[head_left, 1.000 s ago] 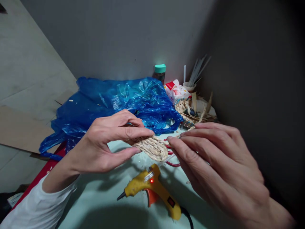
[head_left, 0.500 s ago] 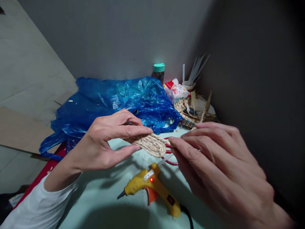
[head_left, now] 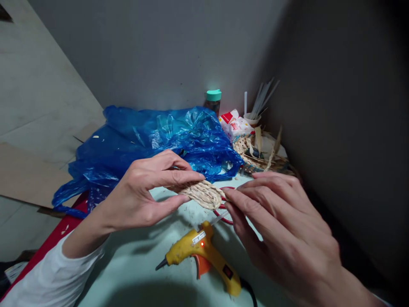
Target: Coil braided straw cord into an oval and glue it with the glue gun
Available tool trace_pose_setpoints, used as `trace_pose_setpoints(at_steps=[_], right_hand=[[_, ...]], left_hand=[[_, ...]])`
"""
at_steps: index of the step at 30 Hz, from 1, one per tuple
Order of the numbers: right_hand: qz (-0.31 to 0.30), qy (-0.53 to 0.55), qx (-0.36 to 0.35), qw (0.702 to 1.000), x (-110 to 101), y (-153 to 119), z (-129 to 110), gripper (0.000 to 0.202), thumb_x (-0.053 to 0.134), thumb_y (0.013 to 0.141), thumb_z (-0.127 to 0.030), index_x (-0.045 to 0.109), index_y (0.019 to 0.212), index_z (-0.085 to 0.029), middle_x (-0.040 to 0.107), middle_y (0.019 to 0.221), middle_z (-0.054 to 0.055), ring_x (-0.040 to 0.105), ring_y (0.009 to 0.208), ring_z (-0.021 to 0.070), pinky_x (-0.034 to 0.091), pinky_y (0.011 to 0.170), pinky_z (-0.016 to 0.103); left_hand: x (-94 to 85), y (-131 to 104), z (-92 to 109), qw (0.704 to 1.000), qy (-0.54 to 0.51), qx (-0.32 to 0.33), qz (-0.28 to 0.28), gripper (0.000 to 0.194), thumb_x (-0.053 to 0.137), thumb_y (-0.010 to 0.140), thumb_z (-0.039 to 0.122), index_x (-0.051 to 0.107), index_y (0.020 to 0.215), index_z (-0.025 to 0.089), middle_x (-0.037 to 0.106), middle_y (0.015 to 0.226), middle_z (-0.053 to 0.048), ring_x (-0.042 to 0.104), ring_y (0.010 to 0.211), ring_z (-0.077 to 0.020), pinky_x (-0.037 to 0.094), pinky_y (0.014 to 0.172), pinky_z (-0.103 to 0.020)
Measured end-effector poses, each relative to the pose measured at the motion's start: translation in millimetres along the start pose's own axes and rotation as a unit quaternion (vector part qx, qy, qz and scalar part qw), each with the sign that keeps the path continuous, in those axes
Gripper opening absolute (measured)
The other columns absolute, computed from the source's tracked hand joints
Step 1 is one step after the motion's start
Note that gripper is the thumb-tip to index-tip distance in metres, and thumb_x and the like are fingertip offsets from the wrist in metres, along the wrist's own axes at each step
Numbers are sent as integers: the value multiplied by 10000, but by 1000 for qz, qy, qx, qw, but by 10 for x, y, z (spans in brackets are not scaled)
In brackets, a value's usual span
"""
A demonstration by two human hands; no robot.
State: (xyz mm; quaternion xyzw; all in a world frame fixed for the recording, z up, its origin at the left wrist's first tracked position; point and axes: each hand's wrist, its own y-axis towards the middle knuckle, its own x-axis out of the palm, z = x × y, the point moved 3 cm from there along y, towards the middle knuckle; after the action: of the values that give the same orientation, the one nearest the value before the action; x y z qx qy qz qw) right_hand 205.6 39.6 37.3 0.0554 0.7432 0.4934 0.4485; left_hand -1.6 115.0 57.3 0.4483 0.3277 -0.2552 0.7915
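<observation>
Between thumb and fingers, my left hand (head_left: pixel 151 189) grips a small oval piece of coiled, braided straw (head_left: pixel 204 195). My right hand (head_left: pixel 277 226) is at the piece's right end, its thumb and index finger pinching the straw braid's strand there. The fingers of the right hand partly cover that strand. Below both hands lies a yellow hot glue gun (head_left: pixel 194 247) with an orange trigger, its red light lit and its black nozzle pointing left. A clear glue stick (head_left: pixel 220 217) juts from its back. Red rings (head_left: pixel 227 220) lie behind, partly hidden.
A crumpled blue plastic bag (head_left: pixel 153 132) spreads across the back left. Behind it stands a jar with a teal lid (head_left: pixel 214 96). To the right are a red and white packet (head_left: pixel 236 124), a cup of glue sticks (head_left: pixel 252 119) and a woven basket (head_left: pixel 244 149) holding straw strips.
My right hand has shifted left, and its fingers now pinch right against the edge of the braided piece. The left hand keeps its hold. The view has tipped slightly.
</observation>
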Motion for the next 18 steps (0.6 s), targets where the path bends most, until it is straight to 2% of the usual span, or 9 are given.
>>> trace_pose_setpoints(at_steps=[5,9,12,18], right_hand=[[11,5,6,1000,-6,10,-43,174,658,880,-13,668,1040,-83,665,855,67,610,809,187,507,857,411],[6,-3,9,1000,38,-3,-52,218,698,920,-169,645,1091,-44,660,922,132,600,880,266,491,805,461],[11,-36,10,999,77,-9,-28,256,708,935,-246,632,1080,-49,654,916,125,584,892,275,476,810,463],[36,-61,8,997,80,0,55,198,717,919,-194,615,1053,-91,645,919,95,587,886,250,454,833,430]], left_hand=[[0,-1,6,1000,5,-2,9,370,718,808,98,732,1171,169,729,1060,-90,656,984,-195,558,911,-345],[8,6,30,999,28,3,30,332,696,817,91,738,1144,129,729,1032,-109,661,958,-196,556,852,-319],[51,11,56,998,49,-7,46,328,677,825,87,734,1146,115,717,1039,-119,658,956,-195,551,832,-313],[150,2,115,996,54,-16,74,319,650,830,86,708,1144,79,688,1035,-135,628,961,-208,549,822,-342]])
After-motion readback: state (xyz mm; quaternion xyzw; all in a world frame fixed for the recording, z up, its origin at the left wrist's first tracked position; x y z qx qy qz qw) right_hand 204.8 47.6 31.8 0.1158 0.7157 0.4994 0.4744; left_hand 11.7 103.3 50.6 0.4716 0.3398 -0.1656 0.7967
